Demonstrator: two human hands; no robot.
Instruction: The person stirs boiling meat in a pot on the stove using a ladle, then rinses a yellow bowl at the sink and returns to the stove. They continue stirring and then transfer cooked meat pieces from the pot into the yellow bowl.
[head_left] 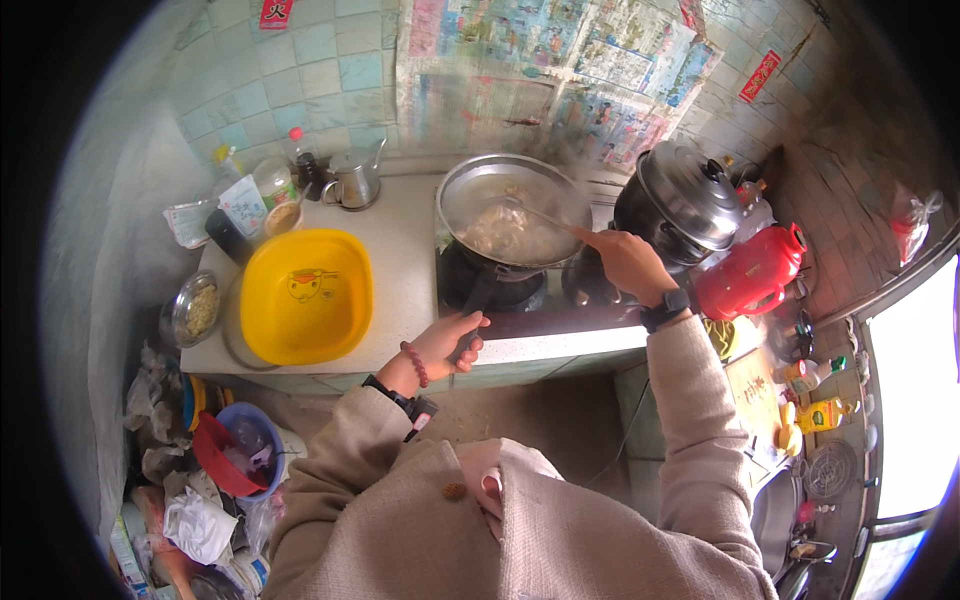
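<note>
A wok [566,196] with a pale metal inside stands on the black gas stove [470,322]. Steam rises over the cloudy liquid and light-coloured pieces of food [505,228] in it. My left hand [445,346] is closed around the wok's dark handle [481,290], which points toward me. From the right, my right hand [630,264] grips a long-handled cooking utensil [540,214] slanting down into the wok. The utensil's head is among the food, so I cannot tell its exact kind.
A yellow basin [352,300] sits on the white counter, with a metal bowl of pale food [180,308] beside it. Behind stand a metal kettle [353,178] and bottles. A lidded steel pot [680,200] and a red thermos [750,272] are close to my right arm.
</note>
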